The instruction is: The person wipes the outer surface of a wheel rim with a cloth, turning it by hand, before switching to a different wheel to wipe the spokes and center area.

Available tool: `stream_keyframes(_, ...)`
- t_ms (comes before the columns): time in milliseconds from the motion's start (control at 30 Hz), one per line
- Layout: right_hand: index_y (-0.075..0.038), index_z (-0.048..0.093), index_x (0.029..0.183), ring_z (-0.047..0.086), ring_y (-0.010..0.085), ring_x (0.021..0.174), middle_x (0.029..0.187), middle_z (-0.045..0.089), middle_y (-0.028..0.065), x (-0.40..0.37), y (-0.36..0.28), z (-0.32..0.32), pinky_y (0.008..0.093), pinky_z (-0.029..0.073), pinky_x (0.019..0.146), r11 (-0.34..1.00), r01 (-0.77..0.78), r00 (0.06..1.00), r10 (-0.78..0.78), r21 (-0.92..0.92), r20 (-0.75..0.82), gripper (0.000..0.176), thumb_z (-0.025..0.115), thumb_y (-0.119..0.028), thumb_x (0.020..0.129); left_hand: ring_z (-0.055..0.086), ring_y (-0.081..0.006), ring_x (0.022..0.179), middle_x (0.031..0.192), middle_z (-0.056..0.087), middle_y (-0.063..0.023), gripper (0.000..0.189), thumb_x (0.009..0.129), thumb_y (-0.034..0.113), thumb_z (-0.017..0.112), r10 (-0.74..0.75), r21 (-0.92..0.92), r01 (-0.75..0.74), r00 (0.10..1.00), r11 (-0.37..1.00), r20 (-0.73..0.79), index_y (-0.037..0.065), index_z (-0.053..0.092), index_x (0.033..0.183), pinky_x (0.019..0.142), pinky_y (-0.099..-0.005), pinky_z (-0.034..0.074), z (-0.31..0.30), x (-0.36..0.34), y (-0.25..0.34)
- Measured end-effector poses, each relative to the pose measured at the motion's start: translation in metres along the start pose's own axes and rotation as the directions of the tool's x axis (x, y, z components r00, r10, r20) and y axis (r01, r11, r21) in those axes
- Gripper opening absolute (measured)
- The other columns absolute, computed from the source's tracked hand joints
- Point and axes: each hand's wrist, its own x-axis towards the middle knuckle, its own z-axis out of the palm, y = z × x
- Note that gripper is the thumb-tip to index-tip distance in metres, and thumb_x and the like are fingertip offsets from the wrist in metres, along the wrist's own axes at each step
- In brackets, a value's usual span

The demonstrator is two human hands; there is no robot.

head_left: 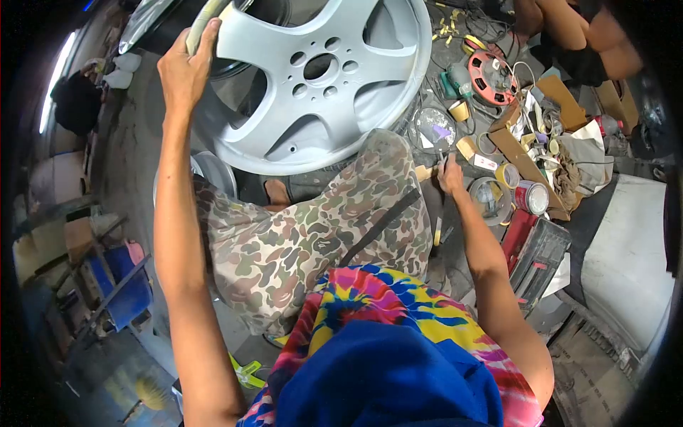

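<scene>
A grey-coated alloy wheel rim (274, 51) with five spokes leans in front of me, close to my camouflage-clad knees. My left hand (186, 70) is closed around its upper left edge, thumb on the near side. To the right of my knee, my right hand (449, 175) reaches down with its fingers pinched together among the tools. Whatever lies between those fingers is too small to make out. Beside them are a short piece with a wooden handle (425, 173) and a round lid (432, 129) smeared with white and purple material.
On the right are a red cable reel (493, 77), a green power tool (455, 83), a paper cup (459, 110), a tin can (531, 197), tape rolls (507, 175) and a cluttered cardboard box (530, 167). Another person's limbs (569, 32) show at upper right. A blue chair (121, 285) stands left.
</scene>
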Motion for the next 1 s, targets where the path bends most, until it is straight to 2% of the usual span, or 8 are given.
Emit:
stream_keyframes(167, 0.002, 0.054, 0.093, 0.060, 0.0459, 0.076, 0.080, 0.060, 0.0250, -0.015, -0.032, -0.021, 0.0486, 0.047, 0.069, 0.947, 0.247, 0.964, -0.217, 0.207, -0.155, 0.029, 0.068, -0.024, 0.094, 0.065, -0.0195, 0.073, 0.079, 0.071, -0.0131, 0.050, 0.095, 0.053, 0.068, -0.039, -0.035, 0.040, 0.999, 0.999, 0.016, 0.007, 0.075, 0.112, 0.074, -0.0336, 0.052, -0.014, -0.009, 0.004)
stream_keyframes(333, 0.002, 0.064, 0.099, 0.061, 0.0395, 0.073, 0.081, 0.062, 0.0221, -0.026, -0.175, -0.103, 0.0464, 0.048, 0.070, 0.956, 0.294, 0.928, -0.278, 0.027, -0.249, 0.020, 0.067, -0.018, 0.096, 0.058, -0.0150, 0.070, 0.078, 0.068, -0.0097, 0.049, 0.096, 0.050, 0.068, -0.062, -0.107, 0.074, 0.991, 0.992, 0.115, 0.005, 0.073, 0.113, 0.072, -0.0307, 0.050, -0.036, -0.008, 0.020)
stream_keyframes(400, 0.000, 0.069, 0.103, 0.063, 0.0370, 0.075, 0.085, 0.063, 0.0198, -0.034, -0.236, -0.123, 0.0435, 0.049, 0.069, 0.787, 0.606, 0.769, -0.541, 0.118, -0.342, 0.018, 0.067, -0.016, 0.096, 0.059, -0.0157, 0.071, 0.081, 0.070, -0.0109, 0.050, 0.095, 0.049, 0.069, 0.004, -0.192, 0.001, 1.000, 0.981, 0.021, 0.003, 0.072, 0.117, 0.073, -0.0316, 0.051, -0.043, -0.012, 0.025)
stream_keyframes(467, -0.001, 0.072, 0.105, 0.065, 0.0365, 0.081, 0.089, 0.063, 0.0178, -0.041, -0.279, -0.126, 0.0413, 0.051, 0.072, 0.770, 0.636, 0.759, -0.613, 0.050, -0.221, 0.017, 0.067, -0.015, 0.096, 0.065, -0.0385, 0.119, 0.124, 0.067, -0.0285, 0.051, 0.094, 0.035, 0.069, -0.020, -0.266, 0.058, 0.989, 0.962, 0.144, -0.005, 0.065, 0.126, 0.101, -0.0429, 0.048, -0.064, -0.019, 0.035)
stream_keyframes(633, -0.004, 0.069, 0.117, 0.064, 0.0366, 0.085, 0.099, 0.060, 0.0162, -0.013, -0.341, -0.124, 0.0459, 0.052, 0.078, 0.522, 0.839, 0.492, -0.849, -0.157, -0.193, 0.025, 0.068, -0.014, 0.094, 0.068, -0.0378, 0.108, 0.116, 0.071, -0.0258, 0.047, 0.095, 0.033, 0.068, 0.139, -0.188, -0.122, 0.987, 0.975, 0.078, -0.006, 0.066, 0.122, 0.095, -0.0400, 0.051, -0.068, -0.031, 0.032)
stream_keyframes(700, -0.006, 0.064, 0.127, 0.064, 0.0378, 0.087, 0.101, 0.060, 0.0165, 0.001, -0.349, -0.121, 0.0477, 0.052, 0.077, 0.392, 0.850, 0.374, -0.919, -0.351, -0.122, 0.033, 0.065, -0.014, 0.095, 0.068, -0.0297, 0.100, 0.107, 0.072, -0.0225, 0.043, 0.097, 0.032, 0.067, 0.050, -0.338, 0.025, 0.977, 0.941, 0.210, -0.006, 0.066, 0.118, 0.090, -0.0379, 0.051, -0.075, -0.036, 0.037)
stream_keyframes(867, -0.008, 0.062, 0.132, 0.065, 0.0392, 0.085, 0.092, 0.061, 0.0158, 0.000, -0.340, -0.096, 0.0484, 0.051, 0.075, 0.420, 0.790, 0.476, -0.879, -0.446, 0.015, 0.033, 0.055, -0.017, 0.100, 0.065, -0.0188, 0.092, 0.095, 0.071, -0.0168, 0.037, 0.099, 0.030, 0.065, 0.050, -0.465, 0.041, 0.982, 0.884, 0.183, -0.006, 0.068, 0.110, 0.082, -0.0352, 0.050, -0.078, -0.037, 0.017)
stream_keyframes(1000, -0.007, 0.068, 0.106, 0.055, 0.0194, 0.055, 0.057, 0.051, 0.0043, -0.002, -0.365, -0.074, 0.0365, 0.047, 0.058, 0.754, 0.577, 0.791, -0.612, 0.314, 0.015, 0.029, 0.052, -0.032, 0.107, 0.065, -0.0195, 0.089, 0.092, 0.070, -0.0163, 0.034, 0.099, 0.028, 0.065, 0.036, -0.478, 0.040, 0.988, 0.878, 0.149, -0.005, 0.069, 0.105, 0.081, -0.0355, 0.050, -0.082, -0.042, 0.026)
